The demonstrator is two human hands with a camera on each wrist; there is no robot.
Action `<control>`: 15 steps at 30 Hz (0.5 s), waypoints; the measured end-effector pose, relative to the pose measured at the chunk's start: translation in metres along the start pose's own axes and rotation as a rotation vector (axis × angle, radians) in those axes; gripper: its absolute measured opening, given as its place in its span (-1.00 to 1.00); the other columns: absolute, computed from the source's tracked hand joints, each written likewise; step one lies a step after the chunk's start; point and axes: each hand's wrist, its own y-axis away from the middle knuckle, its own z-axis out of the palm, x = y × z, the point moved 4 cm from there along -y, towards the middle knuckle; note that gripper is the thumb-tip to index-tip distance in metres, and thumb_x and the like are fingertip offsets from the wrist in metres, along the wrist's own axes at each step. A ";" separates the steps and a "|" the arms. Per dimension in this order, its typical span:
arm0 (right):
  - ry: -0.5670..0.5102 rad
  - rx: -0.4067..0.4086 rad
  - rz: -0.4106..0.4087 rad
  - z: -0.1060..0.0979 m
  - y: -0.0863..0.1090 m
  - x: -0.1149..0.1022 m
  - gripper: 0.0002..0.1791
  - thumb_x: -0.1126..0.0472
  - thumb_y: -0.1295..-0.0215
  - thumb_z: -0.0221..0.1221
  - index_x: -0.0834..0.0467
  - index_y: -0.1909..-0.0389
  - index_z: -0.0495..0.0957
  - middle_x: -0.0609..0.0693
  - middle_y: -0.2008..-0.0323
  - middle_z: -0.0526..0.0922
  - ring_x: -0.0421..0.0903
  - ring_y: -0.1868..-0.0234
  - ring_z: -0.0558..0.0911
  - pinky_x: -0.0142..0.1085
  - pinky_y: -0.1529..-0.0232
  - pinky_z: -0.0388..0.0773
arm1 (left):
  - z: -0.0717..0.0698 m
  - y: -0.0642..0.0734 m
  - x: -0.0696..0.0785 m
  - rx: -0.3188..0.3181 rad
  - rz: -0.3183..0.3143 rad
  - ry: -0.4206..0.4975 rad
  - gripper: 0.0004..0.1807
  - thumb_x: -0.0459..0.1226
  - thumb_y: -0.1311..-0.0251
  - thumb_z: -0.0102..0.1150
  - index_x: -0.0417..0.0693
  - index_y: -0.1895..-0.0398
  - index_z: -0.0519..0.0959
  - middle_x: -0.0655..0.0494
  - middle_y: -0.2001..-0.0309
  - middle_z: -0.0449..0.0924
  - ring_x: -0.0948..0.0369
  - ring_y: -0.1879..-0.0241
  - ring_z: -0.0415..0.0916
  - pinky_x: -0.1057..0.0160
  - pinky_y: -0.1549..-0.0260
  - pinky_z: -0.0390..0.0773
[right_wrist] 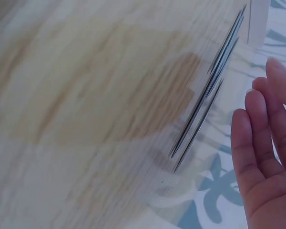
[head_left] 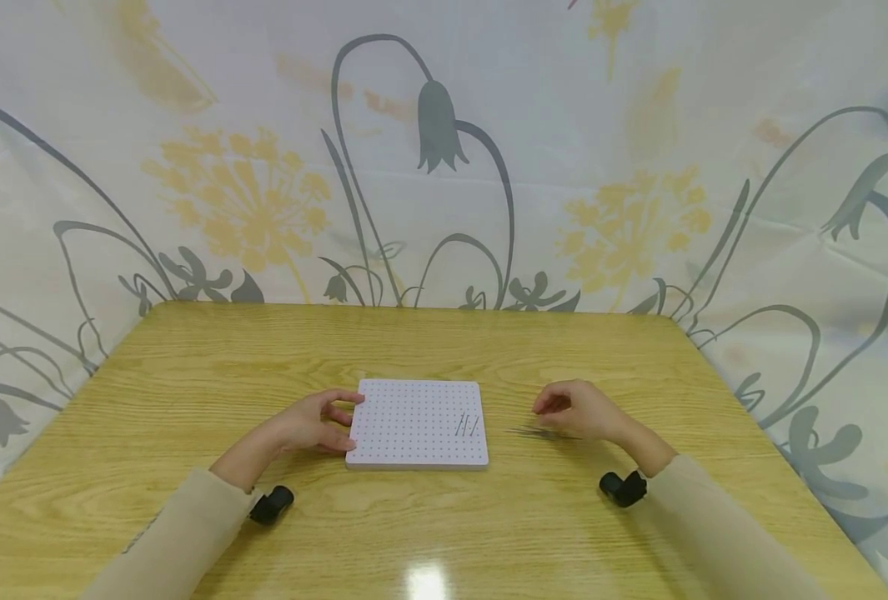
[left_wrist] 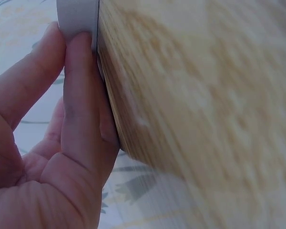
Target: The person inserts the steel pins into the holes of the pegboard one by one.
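At the nine o'clock edge of the white dotted board point(head_left: 413, 429), I see the person's left hand point(head_left: 311, 423) with thumb and fingers spread, tips touching that edge rather than wrapped round it; I judge this steadies the board flat on the table point(head_left: 413, 525). Off the board's three o'clock side, the person's right hand point(head_left: 582, 410) hovers beside several loose thin metal rods point(right_wrist: 205, 95), its fingers gently curved and gripping nothing I can make out. Laid together on the table between board and hand, the rods seem placed for easy reach. Their long axis runs roughly nine to three in my head view, the nine o'clock ends pointing at the board; the ends visible from the right wrist taper to points. Near the board's three o'clock edge, three short dark pieces point(head_left: 466, 425) slant toward one o'clock; at this size I can't tell whether they stand or lie.
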 end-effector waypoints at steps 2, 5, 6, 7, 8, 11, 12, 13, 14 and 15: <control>0.007 -0.002 0.009 -0.002 0.001 0.001 -0.90 0.34 -0.14 0.27 0.27 0.32 0.60 -0.02 0.36 0.62 -0.16 0.35 0.57 -0.32 0.30 0.53 | 0.001 0.001 0.001 -0.006 0.001 0.003 -0.24 -0.51 0.02 0.31 -0.29 -0.30 0.22 -0.22 0.06 0.32 0.12 0.28 0.45 0.19 0.29 0.56; 0.023 -0.009 0.025 -0.004 0.003 0.002 -0.90 0.33 -0.13 0.28 0.26 0.33 0.61 -0.01 0.36 0.63 -0.14 0.34 0.58 -0.31 0.29 0.53 | 0.001 0.001 0.001 -0.009 -0.002 0.009 -0.24 -0.51 0.02 0.31 -0.29 -0.30 0.21 -0.22 0.06 0.32 0.12 0.29 0.45 0.19 0.29 0.55; 0.026 -0.014 0.031 -0.005 0.003 0.003 -0.91 0.33 -0.13 0.28 0.25 0.34 0.61 -0.01 0.36 0.63 -0.14 0.34 0.58 -0.31 0.30 0.53 | 0.001 0.001 0.001 -0.008 -0.002 0.009 -0.24 -0.51 0.02 0.32 -0.29 -0.30 0.21 -0.22 0.06 0.32 0.12 0.28 0.45 0.19 0.29 0.55; 0.032 -0.017 0.037 -0.005 0.004 0.004 -0.91 0.33 -0.13 0.28 0.25 0.34 0.61 -0.02 0.36 0.63 -0.14 0.35 0.58 -0.32 0.30 0.53 | 0.001 0.001 0.001 -0.007 -0.003 0.008 -0.24 -0.51 0.02 0.32 -0.28 -0.30 0.22 -0.22 0.06 0.32 0.12 0.28 0.45 0.19 0.29 0.55; 0.038 -0.020 0.042 -0.006 0.005 0.005 -0.92 0.32 -0.13 0.29 0.24 0.35 0.61 -0.02 0.37 0.63 -0.14 0.35 0.58 -0.32 0.30 0.53 | 0.001 0.001 0.001 -0.006 -0.004 0.004 -0.24 -0.51 0.02 0.32 -0.28 -0.30 0.22 -0.21 0.06 0.32 0.12 0.28 0.45 0.19 0.29 0.55; 0.064 -0.027 0.056 -0.008 0.006 0.009 -0.92 0.31 -0.12 0.29 0.22 0.36 0.62 -0.06 0.38 0.63 -0.16 0.35 0.58 -0.32 0.30 0.52 | 0.000 0.001 0.001 0.002 -0.006 -0.002 -0.24 -0.50 0.03 0.33 -0.27 -0.30 0.23 -0.21 0.06 0.33 0.11 0.26 0.45 0.19 0.29 0.55; 0.071 -0.028 0.060 -0.009 0.007 0.010 -0.92 0.31 -0.12 0.29 0.21 0.37 0.61 -0.07 0.39 0.62 -0.17 0.36 0.58 -0.32 0.30 0.52 | 0.000 0.001 0.001 0.003 -0.006 -0.005 -0.24 -0.50 0.03 0.33 -0.27 -0.30 0.23 -0.21 0.05 0.33 0.11 0.25 0.44 0.20 0.29 0.55; 0.080 -0.030 0.064 -0.010 0.007 0.012 -0.93 0.31 -0.12 0.29 0.21 0.37 0.61 -0.08 0.39 0.62 -0.18 0.36 0.58 -0.32 0.30 0.52 | 0.000 0.001 0.001 0.004 -0.005 -0.007 -0.24 -0.50 0.03 0.33 -0.26 -0.30 0.23 -0.21 0.05 0.33 0.11 0.25 0.44 0.20 0.29 0.55; 0.085 -0.035 0.068 -0.011 0.008 0.013 -0.94 0.31 -0.12 0.29 0.21 0.38 0.61 -0.08 0.40 0.62 -0.19 0.37 0.57 -0.33 0.30 0.52 | 0.000 0.001 0.000 0.003 -0.005 -0.006 -0.24 -0.50 0.02 0.33 -0.26 -0.30 0.23 -0.21 0.05 0.33 0.10 0.25 0.44 0.19 0.29 0.55; 0.087 -0.040 0.068 -0.011 0.008 0.015 -0.94 0.32 -0.12 0.29 0.21 0.39 0.61 -0.08 0.40 0.61 -0.19 0.38 0.56 -0.33 0.32 0.51 | 0.000 0.001 0.000 0.004 -0.005 -0.004 -0.23 -0.50 0.03 0.33 -0.26 -0.30 0.23 -0.21 0.05 0.33 0.10 0.25 0.44 0.19 0.29 0.55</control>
